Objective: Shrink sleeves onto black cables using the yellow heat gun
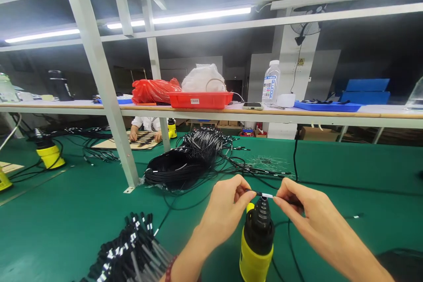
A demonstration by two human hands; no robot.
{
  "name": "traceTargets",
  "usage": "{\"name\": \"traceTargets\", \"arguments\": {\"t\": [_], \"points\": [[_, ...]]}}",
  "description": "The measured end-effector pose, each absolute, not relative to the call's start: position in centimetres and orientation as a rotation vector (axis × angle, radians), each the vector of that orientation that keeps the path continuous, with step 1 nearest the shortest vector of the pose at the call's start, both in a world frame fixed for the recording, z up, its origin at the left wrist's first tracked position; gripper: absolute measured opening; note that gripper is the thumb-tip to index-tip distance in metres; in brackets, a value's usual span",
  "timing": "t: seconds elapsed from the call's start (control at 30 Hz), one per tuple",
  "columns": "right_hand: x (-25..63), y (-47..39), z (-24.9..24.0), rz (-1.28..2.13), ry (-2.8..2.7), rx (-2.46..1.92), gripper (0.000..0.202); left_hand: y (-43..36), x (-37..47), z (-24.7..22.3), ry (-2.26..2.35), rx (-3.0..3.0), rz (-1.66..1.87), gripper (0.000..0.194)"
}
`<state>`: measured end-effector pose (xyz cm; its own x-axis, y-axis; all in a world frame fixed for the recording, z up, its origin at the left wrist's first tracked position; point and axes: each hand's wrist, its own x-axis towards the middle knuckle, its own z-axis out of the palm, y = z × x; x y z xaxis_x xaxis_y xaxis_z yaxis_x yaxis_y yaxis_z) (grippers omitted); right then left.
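Just above the black nozzle of a yellow heat tool, a black cable with a white sleeve is stretched between my two hands. My left hand pinches the cable on the left of the sleeve. On the other side, my right hand has its thumb and fingers closed on the cable, close to the sleeve's right end. The sleeve lies over the nozzle tip; whether they touch is hard to tell. At the lower left lies a bundle of finished-looking black cable ends with white bands.
A big coil of black cables lies behind my hands on the green table. A white metal post rises left of it. Another person's hands work at a board beyond. A shelf holds a red tray and a bottle.
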<state>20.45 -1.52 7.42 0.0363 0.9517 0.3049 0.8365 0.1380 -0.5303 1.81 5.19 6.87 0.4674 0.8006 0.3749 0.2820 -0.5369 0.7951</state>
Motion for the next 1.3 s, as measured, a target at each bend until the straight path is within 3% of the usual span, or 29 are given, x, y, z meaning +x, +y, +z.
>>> {"name": "traceTargets", "arguments": {"t": [0.57, 0.77, 0.83, 1.17, 1.3], "points": [[21.0, -1.8, 7.5, 0.18, -1.806, -1.648, 0.02, 5.0, 1.6, 7.4, 0.867, 2.012, 1.065, 0.004], [20.9, -2.0, 7.7, 0.159, -1.794, -1.596, 0.02, 5.1, 1.5, 7.6, 1.058, 2.209, 0.864, 0.04], [20.8, -1.9, 7.6, 0.146, -1.799, -1.591, 0.02, 5.2, 1.6, 7.4, 1.037, 2.23, 0.872, 0.043], [21.3, -1.4, 6.9, 0.105, -1.806, -1.599, 0.015, 5.3, 1.3, 6.9, 0.823, 2.117, 1.024, 0.012], [21.5, -1.7, 6.9, 0.089, -1.849, -1.601, 0.025, 5.2, 1.2, 7.3, 0.874, 2.129, 0.999, 0.016]]}}
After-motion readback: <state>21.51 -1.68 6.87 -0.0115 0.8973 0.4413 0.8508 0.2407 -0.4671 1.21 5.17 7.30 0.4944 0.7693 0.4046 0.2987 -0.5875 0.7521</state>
